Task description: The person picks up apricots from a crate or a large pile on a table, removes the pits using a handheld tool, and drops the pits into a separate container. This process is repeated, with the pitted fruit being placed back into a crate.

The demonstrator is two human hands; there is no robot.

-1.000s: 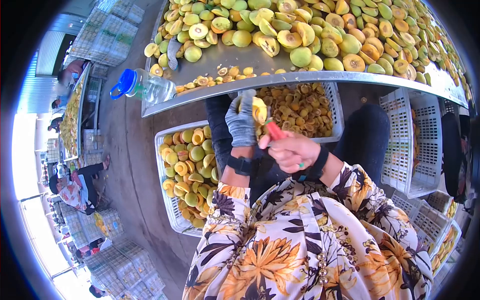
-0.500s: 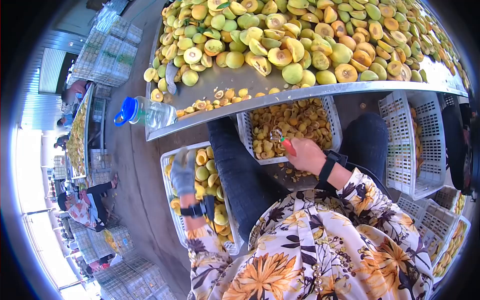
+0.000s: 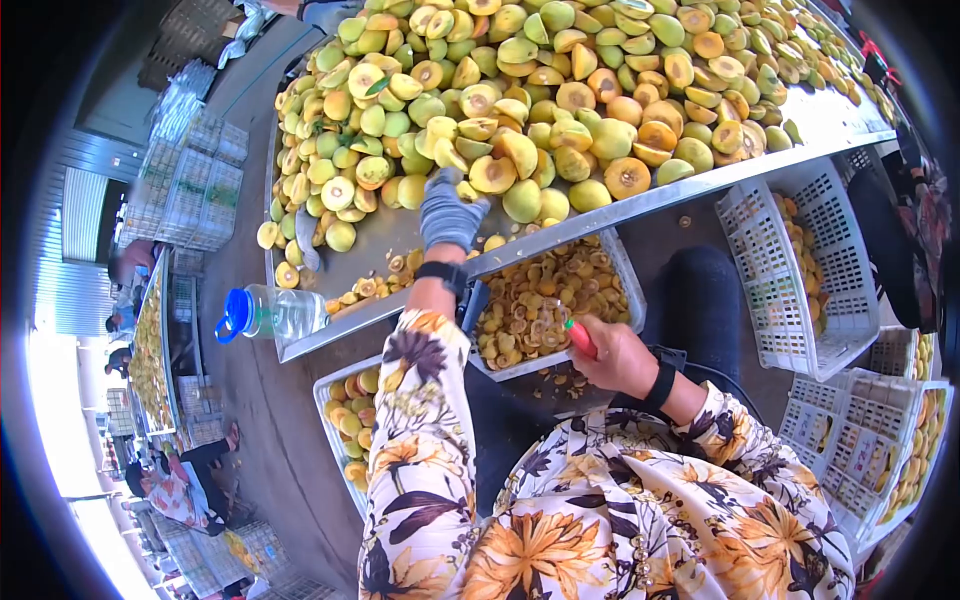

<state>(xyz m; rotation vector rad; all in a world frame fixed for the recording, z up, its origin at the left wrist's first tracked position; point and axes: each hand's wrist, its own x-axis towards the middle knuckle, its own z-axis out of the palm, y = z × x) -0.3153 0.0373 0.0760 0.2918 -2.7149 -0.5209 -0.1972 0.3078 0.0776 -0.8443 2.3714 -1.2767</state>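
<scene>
My left hand (image 3: 452, 212), in a grey glove, is at the near edge of a heap of halved yellow peaches (image 3: 520, 150) on the metal table. Its fingers and thumb are closed about a peach half (image 3: 466, 190), which they partly hide. My right hand (image 3: 622, 360), bare, is wrapped round the red handle of a pitting tool (image 3: 582, 338) with a green collar. The tool's looped metal end is blurred, over a white crate (image 3: 636, 290) of peach scraps and pits. Below the table's left part, a second crate (image 3: 322, 400) holds peach halves, partly behind my left sleeve.
A clear water bottle with a blue lid (image 3: 270, 313) sits at the table's left corner. A grey glove (image 3: 306, 238) lies on the tabletop (image 3: 385, 232). White crates (image 3: 800, 290) with peaches stand at right. Other people work at a table (image 3: 150, 350) far left.
My left hand has moved from the left crate up to the peach heap and closed about a half. My right hand keeps the pitting tool, slightly lower. The whole view has shifted.
</scene>
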